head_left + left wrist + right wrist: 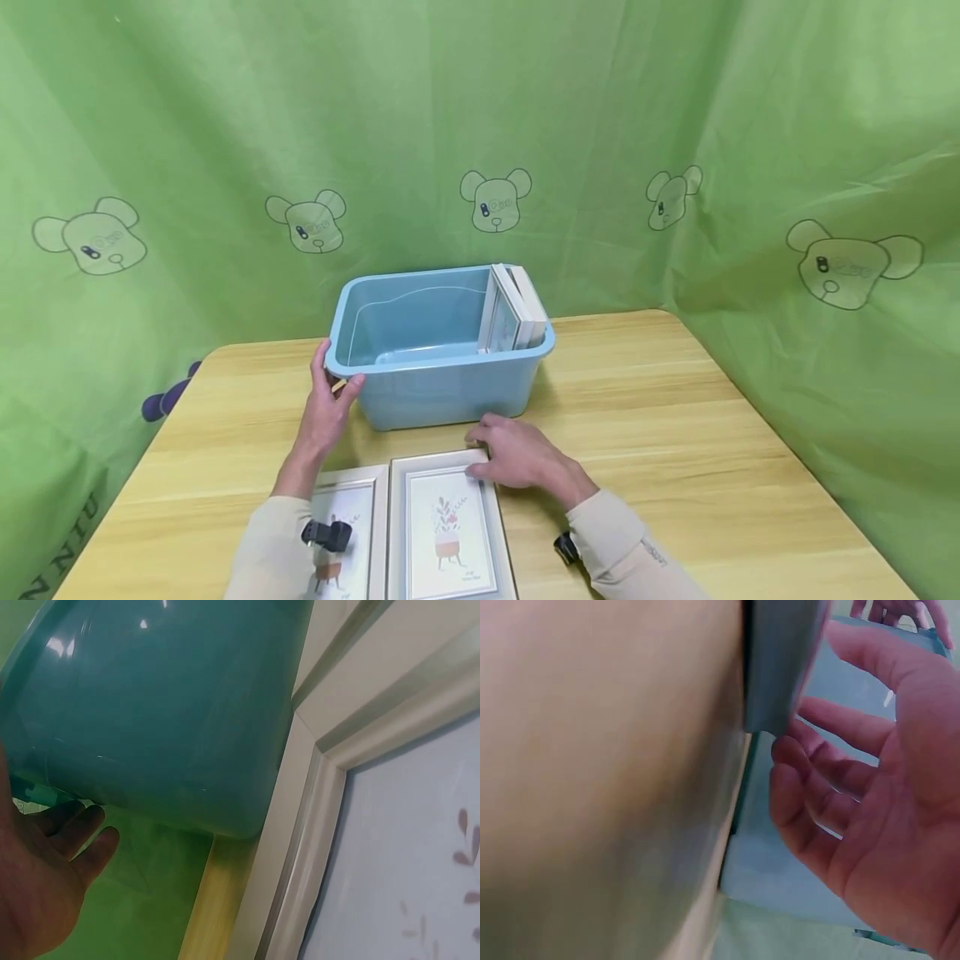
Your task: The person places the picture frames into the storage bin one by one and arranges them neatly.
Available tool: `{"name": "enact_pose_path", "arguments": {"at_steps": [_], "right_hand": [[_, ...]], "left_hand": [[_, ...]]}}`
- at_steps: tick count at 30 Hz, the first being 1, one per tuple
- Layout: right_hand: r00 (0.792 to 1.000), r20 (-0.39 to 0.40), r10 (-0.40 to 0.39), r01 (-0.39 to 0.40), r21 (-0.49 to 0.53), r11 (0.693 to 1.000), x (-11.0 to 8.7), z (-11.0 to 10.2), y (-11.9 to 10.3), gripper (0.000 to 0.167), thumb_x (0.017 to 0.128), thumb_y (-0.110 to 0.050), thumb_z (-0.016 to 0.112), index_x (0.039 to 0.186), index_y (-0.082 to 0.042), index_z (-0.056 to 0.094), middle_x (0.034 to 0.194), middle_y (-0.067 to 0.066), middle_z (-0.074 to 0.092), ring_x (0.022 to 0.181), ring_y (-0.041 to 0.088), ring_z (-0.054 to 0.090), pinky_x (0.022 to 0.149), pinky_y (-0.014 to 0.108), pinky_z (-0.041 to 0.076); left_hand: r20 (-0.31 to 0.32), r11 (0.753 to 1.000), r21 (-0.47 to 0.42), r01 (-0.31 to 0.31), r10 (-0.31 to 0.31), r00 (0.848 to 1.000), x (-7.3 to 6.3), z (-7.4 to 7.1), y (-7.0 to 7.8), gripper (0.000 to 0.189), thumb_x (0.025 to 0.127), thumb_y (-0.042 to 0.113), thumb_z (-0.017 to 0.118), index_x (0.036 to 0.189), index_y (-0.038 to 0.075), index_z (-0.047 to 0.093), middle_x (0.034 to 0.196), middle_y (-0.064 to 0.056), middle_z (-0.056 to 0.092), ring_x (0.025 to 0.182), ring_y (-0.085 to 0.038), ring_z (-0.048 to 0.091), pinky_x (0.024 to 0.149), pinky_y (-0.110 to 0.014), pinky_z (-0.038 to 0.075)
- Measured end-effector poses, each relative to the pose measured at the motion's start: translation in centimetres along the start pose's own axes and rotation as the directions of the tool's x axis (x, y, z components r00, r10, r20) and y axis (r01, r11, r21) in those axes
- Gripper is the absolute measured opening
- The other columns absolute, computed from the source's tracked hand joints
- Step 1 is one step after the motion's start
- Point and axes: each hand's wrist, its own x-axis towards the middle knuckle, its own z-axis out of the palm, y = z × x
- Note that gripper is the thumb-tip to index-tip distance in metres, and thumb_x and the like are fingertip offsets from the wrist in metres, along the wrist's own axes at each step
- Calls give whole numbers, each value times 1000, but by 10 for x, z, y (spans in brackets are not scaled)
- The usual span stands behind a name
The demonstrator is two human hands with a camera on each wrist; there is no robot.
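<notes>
A light blue plastic bin (pixel 450 392) stands near the far side of the table. My left hand (pixel 330 414) grips its front left corner, the thumb at the front rim and the fingers along the left side. In front of the bin, two cream picture frames lie face up side by side. With thumb and curled fingers, my right hand (pixel 519 454) holds the far right corner of the right picture frame (pixel 450 525). Under my left forearm, the left picture frame (pixel 378 533) is partly covered. The right wrist view shows the fingers at that held frame's edge (pixel 780 667).
Inside the bin, at its right end, picture frames (pixel 506 312) stand on edge. The wood-grain table (pixel 675 433) runs out to both sides. A green curtain (pixel 420 125) with bear-head outlines hangs behind and beside the table.
</notes>
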Motion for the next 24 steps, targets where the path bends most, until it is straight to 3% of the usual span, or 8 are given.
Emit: {"name": "enact_pose_path", "arguments": {"at_steps": [7,15,19,24], "right_hand": [[1000,21,15,-15,10,1000,-1,6,4,34,85,-35,69,113,-16,71,105,-4,63,93,12,59,83,32,54],[995,49,91,-92,31,995,2,8,-1,35,84,-44,70,105,-16,71,101,-2,61,86,13,56,77,32,52],[994,53,93,-92,-9,996,5,10,-6,32,85,-41,69,104,-15,70,100,0,60,82,14,54,74,32,51],[998,38,44,-39,-136,990,5,11,-11,28,87,-37,68,103,-14,71,98,0,61,78,14,56,71,32,54]], "left_hand": [[1,1000,13,-4,4,1000,1,1,-3,74,99,26,54,155,28,5,157,-20,27,144,-38,29,116,-52,34],[-6,1000,19,-1,1,1000,1,0,-2,75,99,27,54,155,29,4,157,-20,27,144,-38,30,116,-51,34],[-4,1000,21,6,-6,1000,0,-1,-2,74,100,28,54,154,31,4,157,-21,27,144,-37,30,116,-51,33],[6,1000,11,5,-5,1000,0,1,-2,74,100,29,54,154,32,4,158,-20,25,145,-37,28,117,-50,32]]}}
